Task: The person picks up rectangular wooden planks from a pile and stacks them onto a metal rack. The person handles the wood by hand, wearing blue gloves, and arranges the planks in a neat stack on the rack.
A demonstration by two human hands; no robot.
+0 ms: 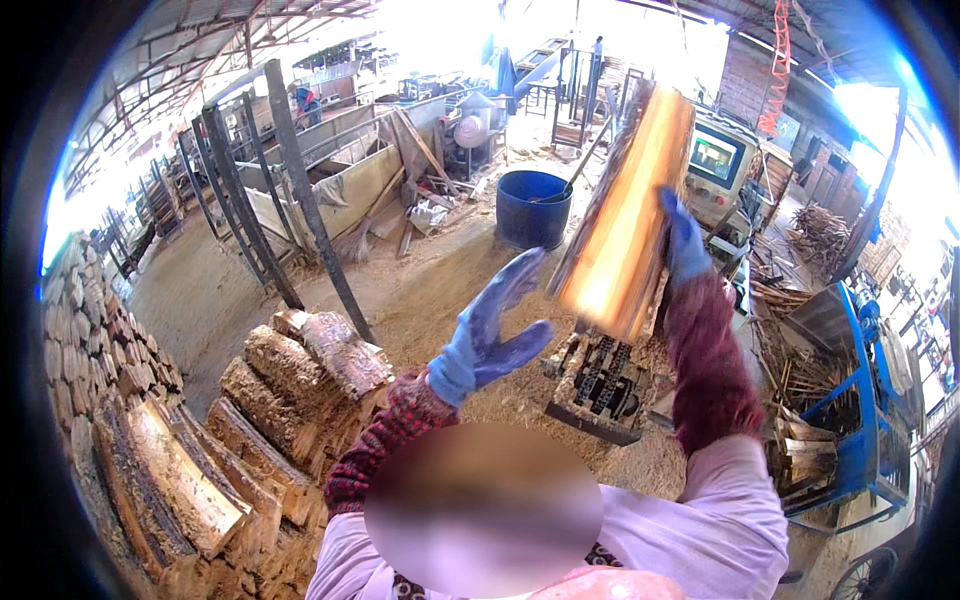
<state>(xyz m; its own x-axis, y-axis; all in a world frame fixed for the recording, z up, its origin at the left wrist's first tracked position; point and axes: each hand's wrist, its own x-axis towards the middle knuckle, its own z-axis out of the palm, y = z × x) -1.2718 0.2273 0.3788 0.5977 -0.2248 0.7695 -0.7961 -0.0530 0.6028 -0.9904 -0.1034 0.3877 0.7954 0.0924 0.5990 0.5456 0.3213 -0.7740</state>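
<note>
Bark-edged board [628, 205] slants over the chain bed [602, 385], ahead and to the right; its near end blurs, so I can't tell whether it touches. The right hand [688, 245], gloved in blue, lies along the board's right edge — perhaps to steady it — though how tightly those fingers close I cannot tell. Left of the board the left hand [488, 330] is empty, fingers spread and thumb apart, maybe for balance. Split logs [300, 365] are heaped near on the left, probably for easy reach, and a blue tub [530, 212] stands farther off.
</note>
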